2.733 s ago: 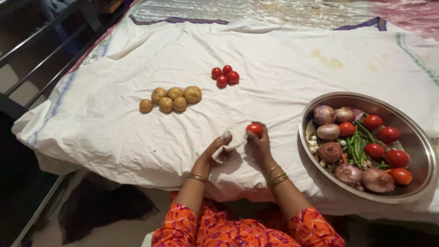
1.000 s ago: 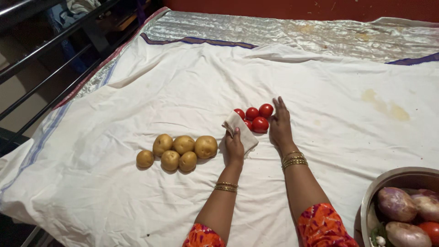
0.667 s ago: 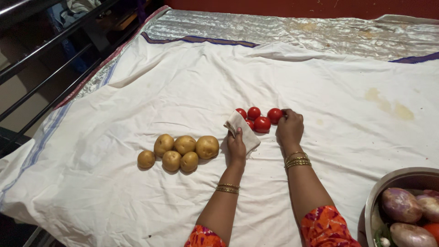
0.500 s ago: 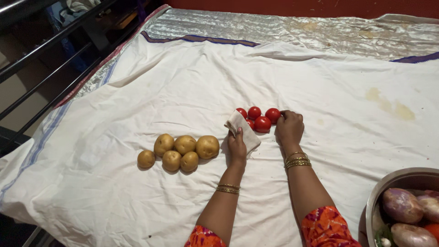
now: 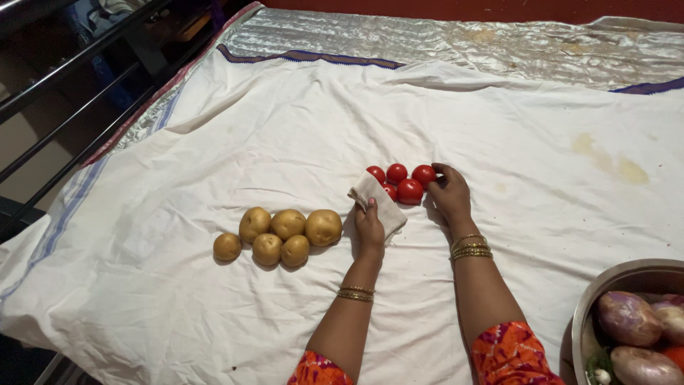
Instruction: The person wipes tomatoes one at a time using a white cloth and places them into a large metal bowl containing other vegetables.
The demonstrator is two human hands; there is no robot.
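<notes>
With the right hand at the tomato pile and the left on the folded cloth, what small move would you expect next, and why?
Probably the right hand lets go and draws back toward the steel bowl. Its fingertips touch the rightmost tomato, which already lies against the others on the white sheet. The left hand rests on the cloth, and the bowl holds more vegetables.
</notes>
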